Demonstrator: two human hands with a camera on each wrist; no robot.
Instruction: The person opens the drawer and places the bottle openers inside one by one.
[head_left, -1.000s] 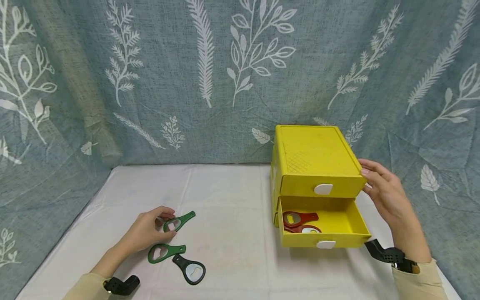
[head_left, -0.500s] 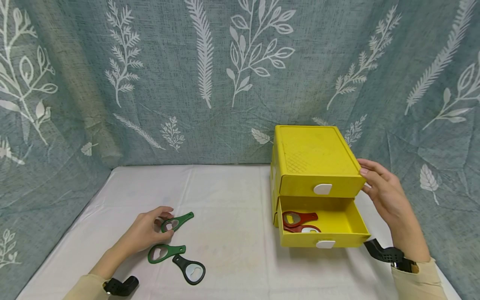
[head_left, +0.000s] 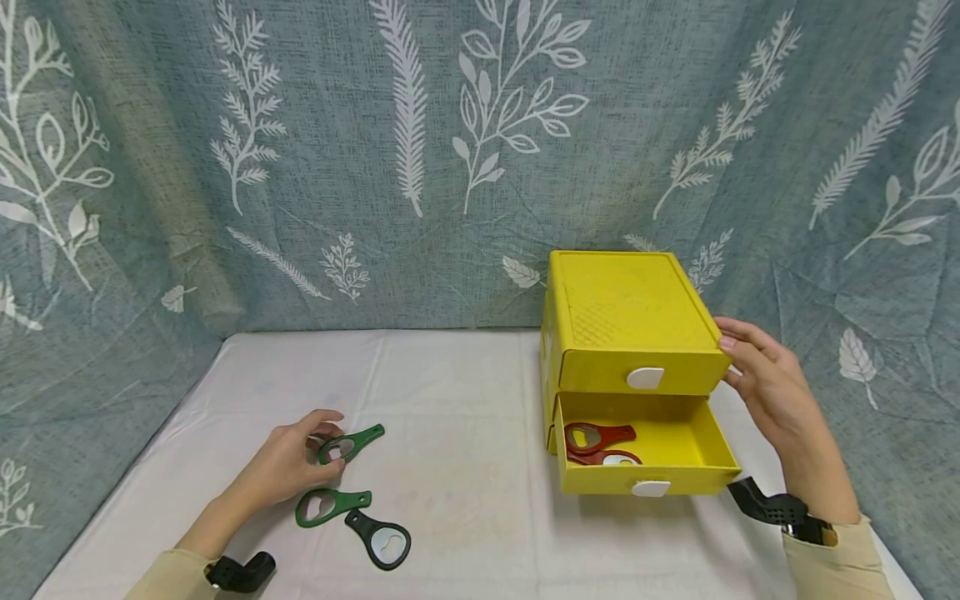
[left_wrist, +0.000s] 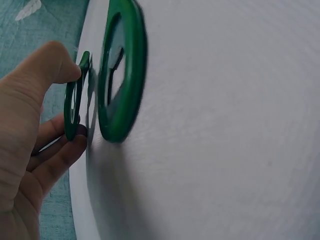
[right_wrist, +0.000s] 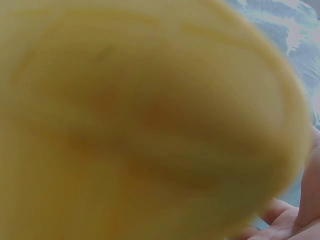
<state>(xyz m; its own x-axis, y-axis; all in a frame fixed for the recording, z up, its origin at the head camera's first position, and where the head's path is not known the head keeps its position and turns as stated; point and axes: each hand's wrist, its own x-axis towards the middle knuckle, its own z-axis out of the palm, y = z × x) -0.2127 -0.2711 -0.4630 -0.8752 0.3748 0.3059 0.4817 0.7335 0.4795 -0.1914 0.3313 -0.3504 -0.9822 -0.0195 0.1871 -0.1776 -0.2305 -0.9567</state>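
As the lower drawer [head_left: 600, 480] stands: it is pulled out of your yellow drawer cabinet [head_left: 630, 300], two red bottle openers [head_left: 619, 433] already inside at its left; your work looks partway along.
Outside the drawer: two green openers and a black one, so those seem to be what you have left.
Held green opener [head_left: 357, 442]: you pinch its ring between the thumb and fingers of your left hand [head_left: 300, 454], its handle pointing right; you cannot tell whether it is fully off the tabletop [head_left: 457, 433].
Second green opener [head_left: 337, 502]: flat, just on your side of that hand.
Black opener [head_left: 372, 529]: nearest you, its handle end just beside the second green opener's handle.
Right hand [head_left: 765, 383]: fingers loosely extended against the cabinet's right side, gripping no opener.
Drawer and left hand: well apart, the drawer to your right.
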